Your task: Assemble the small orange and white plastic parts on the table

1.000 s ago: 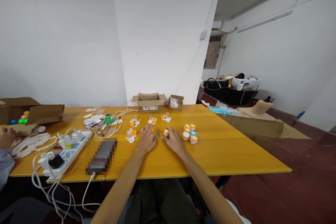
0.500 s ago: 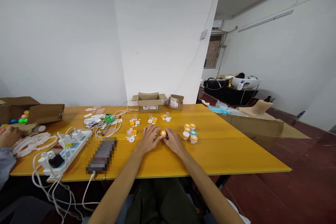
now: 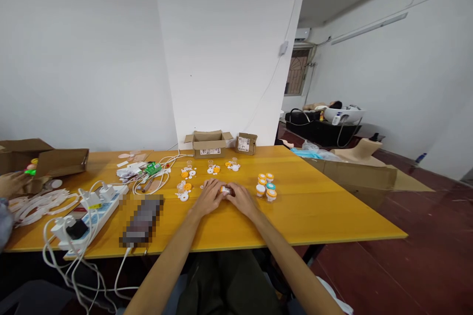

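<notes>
Between my two hands lies a small jar [image 3: 226, 190] with an orange-and-white lid, turned on its side so the lid faces left. My left hand [image 3: 210, 198] curls its fingers around the lid end. My right hand [image 3: 241, 200] grips the darker body end; the fingers partly hide the jar. To the right stands a cluster of similar clear jars [image 3: 271, 196] with orange, white and teal lids. Left of my hands lies a group of loose parts: a clear cup [image 3: 181, 188], an orange ring [image 3: 188, 186] and a white disc [image 3: 184, 197]. More such groups lie farther back.
Two cardboard boxes, one open [image 3: 209, 145] and one smaller [image 3: 246, 143], stand at the table's back edge. Left are a phone [image 3: 142, 220], a power strip [image 3: 99, 214] with cables and a green circuit board [image 3: 152, 168]. Another person's hand [image 3: 13, 184] is beside a box [image 3: 62, 162].
The jar has tipped from lid-up to lying on its side between my hands. The other person's hand at the far left has moved up towards the coloured balls in the box.
</notes>
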`<state>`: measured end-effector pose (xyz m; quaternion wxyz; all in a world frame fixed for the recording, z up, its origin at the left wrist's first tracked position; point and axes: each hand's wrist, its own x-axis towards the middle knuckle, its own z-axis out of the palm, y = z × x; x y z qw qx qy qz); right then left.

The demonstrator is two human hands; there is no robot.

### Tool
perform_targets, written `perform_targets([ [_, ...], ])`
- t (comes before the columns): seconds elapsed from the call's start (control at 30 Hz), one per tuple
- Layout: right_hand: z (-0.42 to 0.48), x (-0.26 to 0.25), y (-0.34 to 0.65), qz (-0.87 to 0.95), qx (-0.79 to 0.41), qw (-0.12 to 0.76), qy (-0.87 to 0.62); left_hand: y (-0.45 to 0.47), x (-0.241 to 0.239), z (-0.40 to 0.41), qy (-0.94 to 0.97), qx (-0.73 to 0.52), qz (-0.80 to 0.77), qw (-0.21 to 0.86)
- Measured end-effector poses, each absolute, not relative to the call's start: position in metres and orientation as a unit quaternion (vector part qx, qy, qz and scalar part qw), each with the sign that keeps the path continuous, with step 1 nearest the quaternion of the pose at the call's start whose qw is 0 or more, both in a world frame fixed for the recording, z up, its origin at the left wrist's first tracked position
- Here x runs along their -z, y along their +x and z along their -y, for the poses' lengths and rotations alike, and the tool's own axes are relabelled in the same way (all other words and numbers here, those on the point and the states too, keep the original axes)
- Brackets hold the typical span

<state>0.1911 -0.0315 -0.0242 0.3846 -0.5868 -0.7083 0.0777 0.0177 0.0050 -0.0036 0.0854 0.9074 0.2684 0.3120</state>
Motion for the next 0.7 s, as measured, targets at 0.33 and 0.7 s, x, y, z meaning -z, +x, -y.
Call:
perform_targets([
  [0.33,0.0237,0.0235,0.1918,0.658,-0.282,0.498,-0.490,0.0187,0.0061,-0.0097,0.899,-0.324,-0.280,0.085],
  [0.7,0.0221,0.0179,0.1928,0.623,-0.409,0.528,-0.408,0.0192,0.0092,-0.0128,0.895,-0.334,-0.284,0.078],
])
